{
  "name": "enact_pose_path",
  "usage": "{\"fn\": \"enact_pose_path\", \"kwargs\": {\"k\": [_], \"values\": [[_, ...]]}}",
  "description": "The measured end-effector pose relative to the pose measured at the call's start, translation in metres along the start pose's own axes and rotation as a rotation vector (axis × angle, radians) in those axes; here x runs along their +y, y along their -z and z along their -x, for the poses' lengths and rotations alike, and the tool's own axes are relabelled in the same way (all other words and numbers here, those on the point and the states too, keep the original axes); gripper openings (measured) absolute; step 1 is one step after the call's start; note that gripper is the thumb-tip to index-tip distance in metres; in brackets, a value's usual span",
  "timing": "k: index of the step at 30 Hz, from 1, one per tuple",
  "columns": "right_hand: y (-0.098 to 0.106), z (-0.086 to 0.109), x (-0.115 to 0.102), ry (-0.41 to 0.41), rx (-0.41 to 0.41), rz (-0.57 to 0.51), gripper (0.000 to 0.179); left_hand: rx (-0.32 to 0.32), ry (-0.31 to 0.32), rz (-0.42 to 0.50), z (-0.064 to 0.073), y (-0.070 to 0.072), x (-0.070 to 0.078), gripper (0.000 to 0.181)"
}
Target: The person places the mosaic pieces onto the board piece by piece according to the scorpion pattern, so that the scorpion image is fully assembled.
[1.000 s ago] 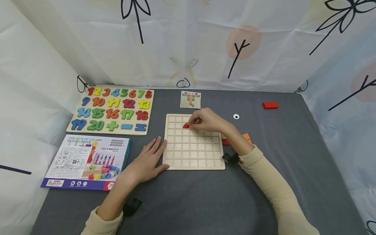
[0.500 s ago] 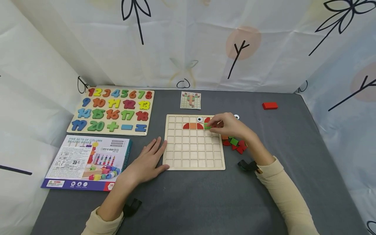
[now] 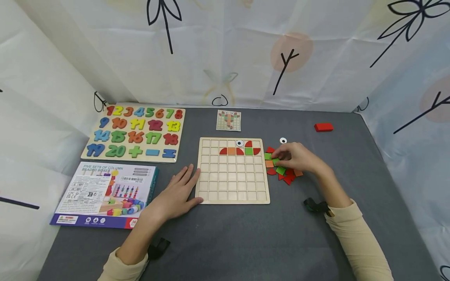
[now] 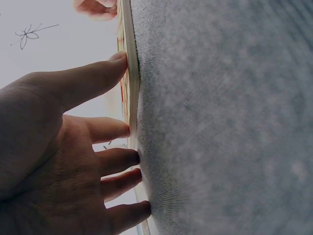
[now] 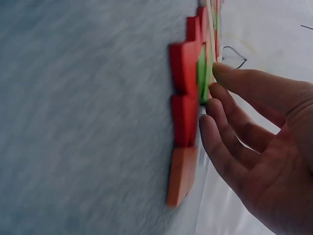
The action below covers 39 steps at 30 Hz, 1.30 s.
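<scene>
The left hand [image 3: 175,191] lies with fingers spread, its fingertips and thumb at the left edge of a wooden grid board [image 3: 218,187]; the left wrist view shows the thumb [image 4: 98,81] right at that edge. Over a pile of coloured pieces at the board's right is the right hand [image 3: 295,158]. Its thumb and fingertips stand on either side of a green square piece [image 3: 275,160]; I cannot tell whether they pinch it. Along the board's upper rows sit an orange square [image 3: 231,151], a green square [image 3: 249,151], red curved pieces [image 3: 223,151] and an eye disc [image 3: 240,143].
More red pieces [image 3: 289,177] and orange pieces [image 3: 298,173] lie in the pile. An eye disc [image 3: 283,140] and a red block [image 3: 323,127] are farther back. A pattern card [image 3: 228,120] stands behind the board; at left are a number board [image 3: 159,150] and a box [image 3: 88,195].
The right hand has moved rightwards from the board to the pile. A green square now shows uncovered on the board between red curved pieces. The left hand has stayed in place.
</scene>
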State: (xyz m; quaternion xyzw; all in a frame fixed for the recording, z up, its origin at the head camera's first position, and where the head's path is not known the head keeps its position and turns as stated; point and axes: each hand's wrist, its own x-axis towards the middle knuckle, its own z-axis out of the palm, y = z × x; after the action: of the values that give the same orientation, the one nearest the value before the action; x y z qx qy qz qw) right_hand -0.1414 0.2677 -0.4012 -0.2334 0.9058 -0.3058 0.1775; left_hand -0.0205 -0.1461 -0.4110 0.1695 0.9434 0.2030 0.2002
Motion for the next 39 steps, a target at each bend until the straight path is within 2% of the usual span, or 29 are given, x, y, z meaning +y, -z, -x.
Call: {"fn": "enact_pose_path", "kwargs": {"k": [7,15,24,32,39], "values": [[0.004,0.005,0.006,0.004,-0.005,0.035,0.022,-0.003,0.001,-0.002,0.0,0.0,0.0,0.091],[0.005,0.004,0.011,0.011,-0.03,0.06,0.025,0.012,-0.014,0.005,0.0,-0.002,-0.002,0.09],[0.004,0.003,0.012,0.018,-0.019,0.089,0.024,0.01,-0.008,0.011,0.0,-0.001,0.0,0.089],[0.004,0.004,0.009,0.013,0.005,0.046,0.023,0.012,-0.012,0.001,0.0,-0.001,-0.001,0.089],[0.002,-0.001,-0.001,0.053,0.05,-0.028,0.026,0.017,-0.019,0.005,-0.001,-0.002,-0.002,0.089]]}}
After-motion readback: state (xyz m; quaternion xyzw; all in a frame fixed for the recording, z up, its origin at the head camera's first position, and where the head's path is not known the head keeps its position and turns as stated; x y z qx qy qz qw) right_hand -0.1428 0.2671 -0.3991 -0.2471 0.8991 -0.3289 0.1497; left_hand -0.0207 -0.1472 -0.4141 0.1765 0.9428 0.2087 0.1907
